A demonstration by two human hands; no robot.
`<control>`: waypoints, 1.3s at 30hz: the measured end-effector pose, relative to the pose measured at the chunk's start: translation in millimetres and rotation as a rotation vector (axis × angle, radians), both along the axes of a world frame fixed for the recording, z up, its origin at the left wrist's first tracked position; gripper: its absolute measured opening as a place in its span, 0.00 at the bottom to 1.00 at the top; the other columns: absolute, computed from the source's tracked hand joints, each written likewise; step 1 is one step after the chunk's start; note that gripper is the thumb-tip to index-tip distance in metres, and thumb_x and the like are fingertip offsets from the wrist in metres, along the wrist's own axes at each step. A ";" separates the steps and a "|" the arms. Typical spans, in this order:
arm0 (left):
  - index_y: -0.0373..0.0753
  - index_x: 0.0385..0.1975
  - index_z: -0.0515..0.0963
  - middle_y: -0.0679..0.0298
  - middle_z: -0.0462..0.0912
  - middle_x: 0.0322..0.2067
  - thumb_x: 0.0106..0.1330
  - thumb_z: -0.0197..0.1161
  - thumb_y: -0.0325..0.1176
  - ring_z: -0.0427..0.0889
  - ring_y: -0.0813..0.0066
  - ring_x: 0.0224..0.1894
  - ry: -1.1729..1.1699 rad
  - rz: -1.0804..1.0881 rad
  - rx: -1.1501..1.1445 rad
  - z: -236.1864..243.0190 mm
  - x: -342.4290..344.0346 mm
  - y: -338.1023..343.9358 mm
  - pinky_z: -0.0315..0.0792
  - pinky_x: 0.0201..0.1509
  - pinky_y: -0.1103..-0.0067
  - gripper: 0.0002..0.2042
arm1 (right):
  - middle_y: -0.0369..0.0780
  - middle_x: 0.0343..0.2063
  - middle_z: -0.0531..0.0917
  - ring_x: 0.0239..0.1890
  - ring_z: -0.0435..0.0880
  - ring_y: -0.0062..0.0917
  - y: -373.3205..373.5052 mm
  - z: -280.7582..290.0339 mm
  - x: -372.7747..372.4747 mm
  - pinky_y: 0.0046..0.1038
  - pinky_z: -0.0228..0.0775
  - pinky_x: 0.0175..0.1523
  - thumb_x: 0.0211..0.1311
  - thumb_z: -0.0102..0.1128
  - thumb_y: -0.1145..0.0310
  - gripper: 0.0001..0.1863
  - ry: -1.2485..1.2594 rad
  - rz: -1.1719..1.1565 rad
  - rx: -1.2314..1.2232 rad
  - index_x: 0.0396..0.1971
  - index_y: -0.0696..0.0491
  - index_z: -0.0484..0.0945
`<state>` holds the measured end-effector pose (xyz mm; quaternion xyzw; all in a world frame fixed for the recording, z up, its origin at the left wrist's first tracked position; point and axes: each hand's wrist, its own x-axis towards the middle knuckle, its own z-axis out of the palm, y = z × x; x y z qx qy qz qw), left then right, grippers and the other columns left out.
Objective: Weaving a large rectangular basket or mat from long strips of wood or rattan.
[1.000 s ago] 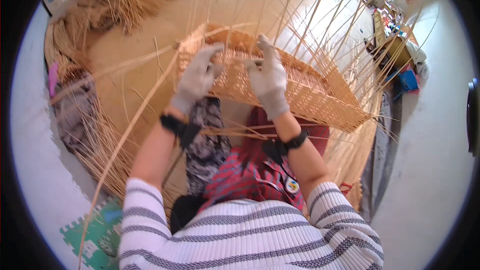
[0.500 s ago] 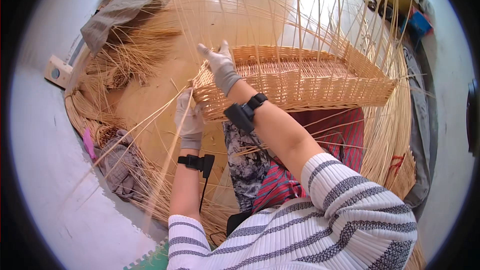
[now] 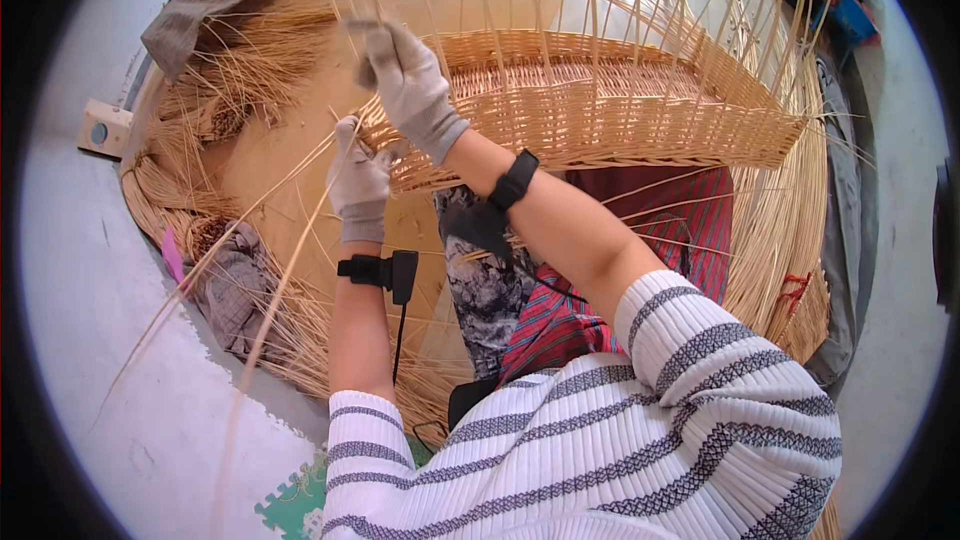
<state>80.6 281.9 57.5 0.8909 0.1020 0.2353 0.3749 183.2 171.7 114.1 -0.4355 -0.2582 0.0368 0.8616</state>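
A shallow rectangular wicker basket (image 3: 620, 132) lies across my thighs, its tall upright stakes rising from the rim. At its left end my left hand (image 3: 360, 180), in a pale work glove, is closed around long loose willow strands (image 3: 262, 202) that trail to the lower left. My right hand (image 3: 415, 85), gloved the same way, is raised just above the basket's left corner among the stakes. Its fingertips are smeared by motion, so whether they hold a strand cannot be made out.
Bundles of willow rods (image 3: 245, 70) lie on the left, partly under a grey cloth (image 3: 200, 15). A checked cloth (image 3: 240, 290) sits lower left. More long rods (image 3: 770, 210) are heaped at the right. Green foam matting (image 3: 295, 500) shows at the bottom.
My right hand has moved up and left, its fingers now blurred. My left hand has risen slightly. The basket appears higher in the picture, its left end shifted a little left.
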 end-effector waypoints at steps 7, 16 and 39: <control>0.44 0.55 0.70 0.62 0.85 0.44 0.61 0.71 0.25 0.86 0.73 0.41 0.013 0.066 0.046 -10.4 -7.2 1.3 0.80 0.46 0.75 0.24 | 0.36 0.29 0.87 0.30 0.84 0.17 -80.4 -45.1 -17.2 0.24 0.78 0.36 0.81 0.51 0.59 0.15 0.131 0.044 0.131 0.46 0.53 0.83; 0.56 0.71 0.70 0.56 0.69 0.70 0.57 0.78 0.35 0.83 0.58 0.57 -0.177 -0.063 0.312 -14.3 -5.9 -33.8 0.82 0.47 0.69 0.38 | 0.38 0.41 0.90 0.43 0.88 0.20 -140.2 -57.1 -12.1 0.19 0.79 0.38 0.71 0.66 0.70 0.09 0.543 -0.248 -0.370 0.47 0.53 0.84; 0.39 0.25 0.83 0.52 0.85 0.34 0.69 0.50 0.72 0.84 0.50 0.39 0.404 0.140 0.331 50.0 74.0 -59.4 0.76 0.45 0.60 0.37 | 0.37 0.40 0.88 0.43 0.87 0.22 -182.9 -26.3 -48.1 0.24 0.80 0.37 0.78 0.55 0.67 0.10 0.080 -0.252 -0.476 0.51 0.52 0.80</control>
